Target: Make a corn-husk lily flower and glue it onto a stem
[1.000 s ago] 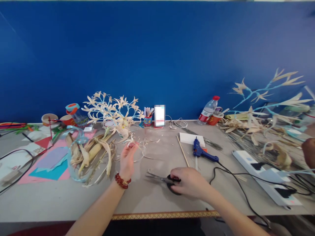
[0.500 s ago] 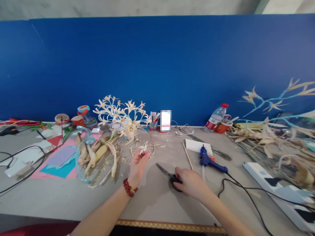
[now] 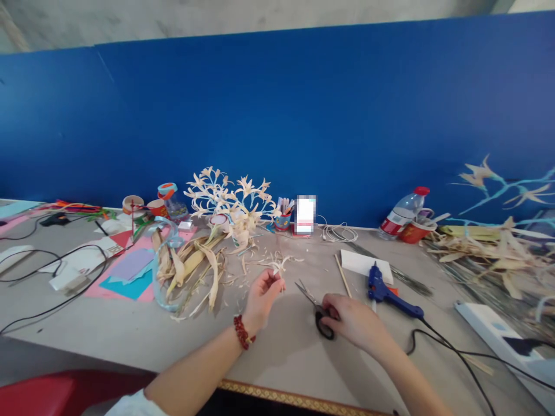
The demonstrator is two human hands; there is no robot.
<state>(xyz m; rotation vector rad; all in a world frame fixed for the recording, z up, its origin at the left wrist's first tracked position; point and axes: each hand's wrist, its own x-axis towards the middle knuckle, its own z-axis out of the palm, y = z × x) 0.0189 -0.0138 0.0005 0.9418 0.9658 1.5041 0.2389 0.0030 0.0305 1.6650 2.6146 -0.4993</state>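
My left hand point(image 3: 262, 294), with a red bead bracelet at the wrist, pinches a small pale husk piece point(image 3: 277, 268) just above the grey table point(image 3: 108, 335). My right hand point(image 3: 353, 318) grips the black handles of a pair of scissors point(image 3: 316, 303); the blades are slightly apart and point up-left toward the husk piece. A pile of dried corn husks point(image 3: 193, 268) lies to the left of my left hand. Behind it stands a bunch of cream husk flowers on light blue stems point(image 3: 229, 196).
A blue glue gun point(image 3: 388, 292) with a black cord lies right of my right hand, beside a white card point(image 3: 362, 263) and a wooden stick point(image 3: 342, 275). Coloured paper sheets point(image 3: 128, 274), tape rolls, a water bottle point(image 3: 401, 211), a red cup and a white power strip point(image 3: 498, 332) sit around.
The scissors have lifted off the table and turned their blades toward my left hand. My left hand has kept its pinch on the husk piece. The view has swung left and up.
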